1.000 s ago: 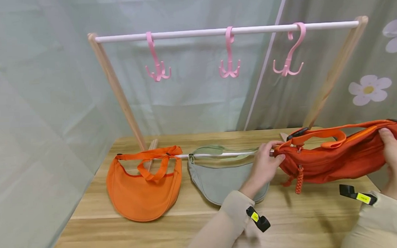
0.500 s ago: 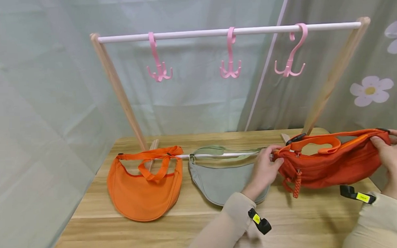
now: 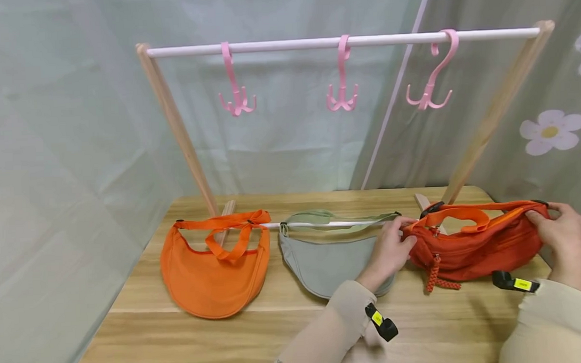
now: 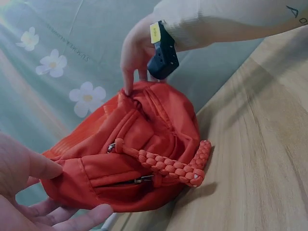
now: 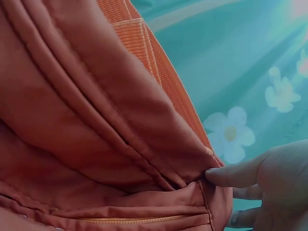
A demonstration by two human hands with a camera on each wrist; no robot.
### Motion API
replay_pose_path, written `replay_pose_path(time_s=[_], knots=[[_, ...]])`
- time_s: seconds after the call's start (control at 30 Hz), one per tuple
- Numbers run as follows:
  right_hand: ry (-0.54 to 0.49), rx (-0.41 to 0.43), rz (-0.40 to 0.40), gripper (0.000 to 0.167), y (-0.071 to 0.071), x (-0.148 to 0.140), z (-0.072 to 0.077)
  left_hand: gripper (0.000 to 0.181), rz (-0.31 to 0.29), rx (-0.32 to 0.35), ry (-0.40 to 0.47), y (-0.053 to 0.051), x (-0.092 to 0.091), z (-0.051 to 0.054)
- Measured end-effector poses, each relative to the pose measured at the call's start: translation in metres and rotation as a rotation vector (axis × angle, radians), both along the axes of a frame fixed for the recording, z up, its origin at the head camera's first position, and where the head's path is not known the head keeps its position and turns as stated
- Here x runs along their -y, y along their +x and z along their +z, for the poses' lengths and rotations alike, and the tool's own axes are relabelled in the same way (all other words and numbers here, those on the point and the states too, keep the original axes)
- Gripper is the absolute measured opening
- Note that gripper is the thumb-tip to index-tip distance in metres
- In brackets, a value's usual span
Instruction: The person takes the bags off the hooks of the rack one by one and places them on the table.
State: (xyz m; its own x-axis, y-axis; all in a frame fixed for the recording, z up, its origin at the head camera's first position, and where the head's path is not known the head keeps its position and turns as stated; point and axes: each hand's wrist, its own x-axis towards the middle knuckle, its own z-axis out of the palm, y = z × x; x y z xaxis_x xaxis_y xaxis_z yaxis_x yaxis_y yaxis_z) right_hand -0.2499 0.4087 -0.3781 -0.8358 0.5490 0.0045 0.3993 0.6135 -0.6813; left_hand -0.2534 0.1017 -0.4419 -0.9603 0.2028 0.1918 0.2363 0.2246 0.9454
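Note:
Between both hands is a red-orange sling bag (image 3: 485,249) with an orange strap, a black buckle and braided zipper pulls, at the table's right side. My left hand (image 3: 391,247) pinches its left end, thumb in front. At the other end my right hand (image 3: 563,236) grips the upper corner between thumb and fingers. In the left wrist view the braided pull (image 4: 168,163) hangs over the bag's front and touches or nearly touches the wood. The right wrist view shows the thumb (image 5: 236,174) pressed against the bag's corner seam.
A grey bag (image 3: 329,265) with a green strap lies left of my left hand. Farther left lies an orange bag (image 3: 214,280). Behind stands a wooden rack with a white rail (image 3: 286,45), bearing pink hooks (image 3: 342,75). A flowered curtain (image 3: 553,132) hangs at the right.
The red-orange bag has come down toward the tabletop, its right end lowered and drawn left by my right hand. My left hand has barely moved. The braided pulls now trail on the table.

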Motion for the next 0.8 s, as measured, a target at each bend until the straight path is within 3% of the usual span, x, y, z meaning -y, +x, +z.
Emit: replay_pose_path(time_s=[0.17, 0.5, 0.8], knots=[[0.021, -0.012, 0.035, 0.065, 0.002, -0.004, -0.005, 0.039, 0.012, -0.005, -0.058, -0.001, 0.001, 0.001], [-0.016, 0.031, 0.053, 0.066, 0.001, -0.008, -0.013, 0.053, 0.019, 0.07, -0.148, 0.0, 0.0, 0.004], [-0.131, 0.023, 0.086, 0.067, -0.002, -0.014, -0.021, 0.055, -0.023, 0.177, -0.01, 0.001, 0.002, 0.0]])
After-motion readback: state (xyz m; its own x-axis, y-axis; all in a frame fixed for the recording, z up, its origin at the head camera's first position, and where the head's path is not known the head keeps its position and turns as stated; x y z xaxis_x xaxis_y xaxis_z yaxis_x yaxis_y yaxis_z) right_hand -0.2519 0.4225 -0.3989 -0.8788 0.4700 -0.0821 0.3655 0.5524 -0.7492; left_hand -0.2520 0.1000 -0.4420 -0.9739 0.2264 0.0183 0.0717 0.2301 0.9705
